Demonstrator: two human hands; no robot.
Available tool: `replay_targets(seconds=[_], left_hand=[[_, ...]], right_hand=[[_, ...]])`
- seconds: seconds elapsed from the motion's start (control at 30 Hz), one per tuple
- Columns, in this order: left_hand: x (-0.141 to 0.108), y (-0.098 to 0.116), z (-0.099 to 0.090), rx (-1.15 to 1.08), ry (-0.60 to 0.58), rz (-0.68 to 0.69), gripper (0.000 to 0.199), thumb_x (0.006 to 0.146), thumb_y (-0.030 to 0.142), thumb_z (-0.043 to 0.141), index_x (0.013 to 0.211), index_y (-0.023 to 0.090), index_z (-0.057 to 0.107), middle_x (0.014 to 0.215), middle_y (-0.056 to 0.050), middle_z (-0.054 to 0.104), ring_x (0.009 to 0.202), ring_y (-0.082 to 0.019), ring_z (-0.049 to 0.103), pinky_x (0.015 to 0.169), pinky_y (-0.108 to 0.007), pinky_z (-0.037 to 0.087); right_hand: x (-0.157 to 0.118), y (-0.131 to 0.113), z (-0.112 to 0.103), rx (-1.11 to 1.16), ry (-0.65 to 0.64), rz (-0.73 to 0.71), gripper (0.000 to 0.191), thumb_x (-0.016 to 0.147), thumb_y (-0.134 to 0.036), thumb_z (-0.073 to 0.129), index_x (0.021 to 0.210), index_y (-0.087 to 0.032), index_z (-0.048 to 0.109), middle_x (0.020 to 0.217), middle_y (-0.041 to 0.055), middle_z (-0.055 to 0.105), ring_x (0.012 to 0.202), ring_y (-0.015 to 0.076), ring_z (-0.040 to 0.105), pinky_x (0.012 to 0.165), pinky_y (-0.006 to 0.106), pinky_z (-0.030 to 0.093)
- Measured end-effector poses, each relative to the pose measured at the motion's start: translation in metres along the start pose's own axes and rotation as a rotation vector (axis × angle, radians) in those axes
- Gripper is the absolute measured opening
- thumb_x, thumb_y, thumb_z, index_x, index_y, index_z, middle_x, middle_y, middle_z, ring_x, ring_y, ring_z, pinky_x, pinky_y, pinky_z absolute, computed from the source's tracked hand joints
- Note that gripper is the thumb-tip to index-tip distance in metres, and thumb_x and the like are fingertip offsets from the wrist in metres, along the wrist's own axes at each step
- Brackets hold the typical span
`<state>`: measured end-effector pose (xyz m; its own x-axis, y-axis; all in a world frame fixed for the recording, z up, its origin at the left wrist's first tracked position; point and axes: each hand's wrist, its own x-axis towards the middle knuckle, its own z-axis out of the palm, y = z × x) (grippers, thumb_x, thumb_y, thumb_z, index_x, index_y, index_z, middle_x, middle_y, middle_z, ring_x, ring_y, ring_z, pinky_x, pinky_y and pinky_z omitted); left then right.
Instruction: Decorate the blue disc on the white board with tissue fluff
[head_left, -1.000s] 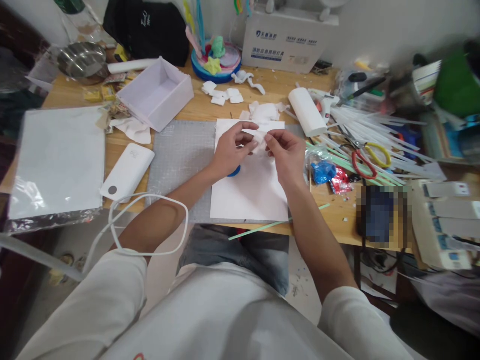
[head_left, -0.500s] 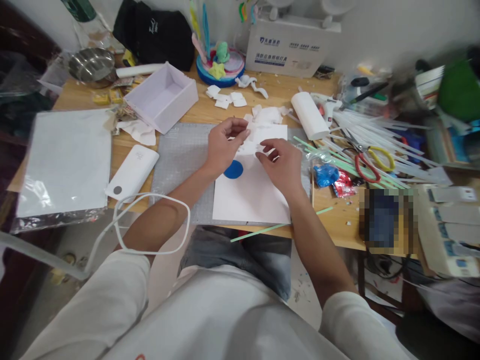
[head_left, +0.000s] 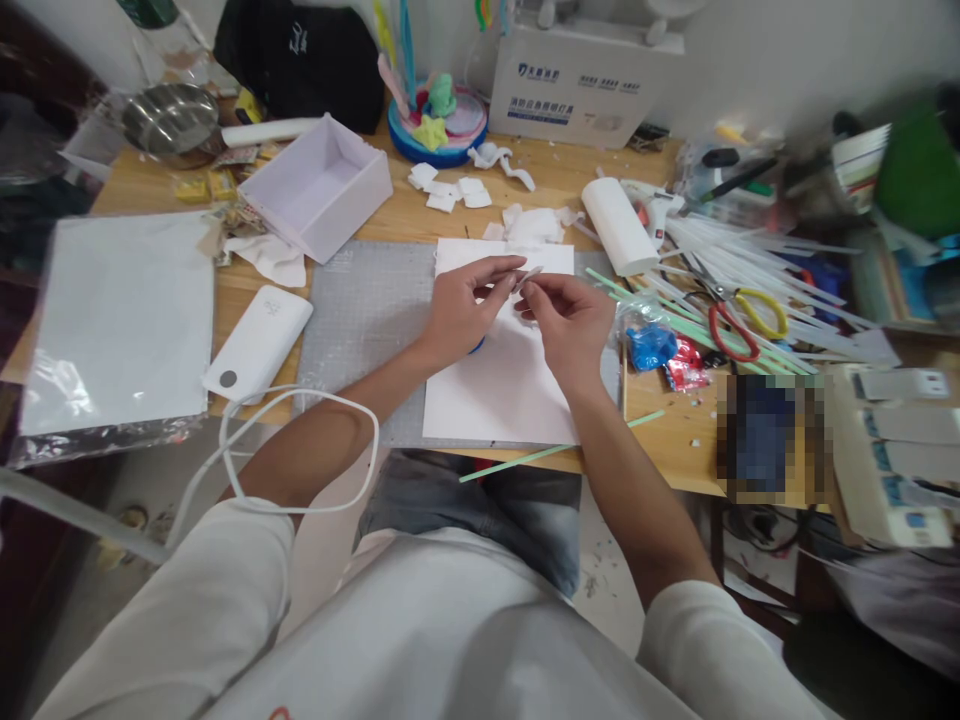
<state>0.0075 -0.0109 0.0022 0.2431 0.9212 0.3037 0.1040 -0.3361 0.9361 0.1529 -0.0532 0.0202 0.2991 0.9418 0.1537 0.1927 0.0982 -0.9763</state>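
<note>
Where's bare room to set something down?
Grey mat between power bank and white sheet, beyond the left forearm; also the sheet's near end, beside the right forearm. Crowded: right of the sheet, with scissors and white sticks.

Wears a white shirt (head_left: pixel 442 630) with loose short sleeves (head_left: pixel 180 590) and a small red mark (head_left: pixel 280 713) in front, above faded, dark blue-grey jeans (head_left: pixel 536 530).

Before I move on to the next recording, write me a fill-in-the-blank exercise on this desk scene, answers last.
The bare left hand and bare right hand hold a small thin white piece over a white paper sheet, lying on a ____ gridded mat.
The metal scissors have one red handle loop and one ____ loop.
In the picture, the white rectangular power bank lies to the ____ of the mat.
Answers: grey; yellow; left.
</note>
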Motion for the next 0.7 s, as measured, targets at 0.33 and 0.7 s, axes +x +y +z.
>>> replay_targets(seconds=[0.33, 0.7], left_hand=[[-0.003, -0.006, -0.001, 0.26, 0.005, 0.11, 0.03, 0.103, 0.037, 0.066, 0.13, 0.027, 0.076, 0.116, -0.007, 0.081, 0.102, -0.018, 0.076, 0.094, -0.029, 0.06], [-0.004, -0.019, 0.001, 0.348, -0.028, 0.195, 0.037, 0.106, 0.041, 0.061, 0.139, 0.026, 0.072, 0.111, -0.007, 0.08, 0.101, -0.017, 0.073, 0.097, -0.03, 0.056]], right_hand=[[0.002, 0.0, 0.001, 0.054, 0.005, 0.1, 0.02, 0.081, -0.043, 0.08, 0.089, -0.024, 0.081, 0.08, 0.001, 0.08, 0.071, 0.0161, 0.076, 0.073, 0.036, 0.069], [0.003, 0.004, 0.002, 0.063, 0.024, 0.105, 0.021, 0.082, -0.044, 0.08, 0.085, -0.024, 0.077, 0.074, 0.0004, 0.076, 0.067, 0.0153, 0.074, 0.07, 0.034, 0.067]])
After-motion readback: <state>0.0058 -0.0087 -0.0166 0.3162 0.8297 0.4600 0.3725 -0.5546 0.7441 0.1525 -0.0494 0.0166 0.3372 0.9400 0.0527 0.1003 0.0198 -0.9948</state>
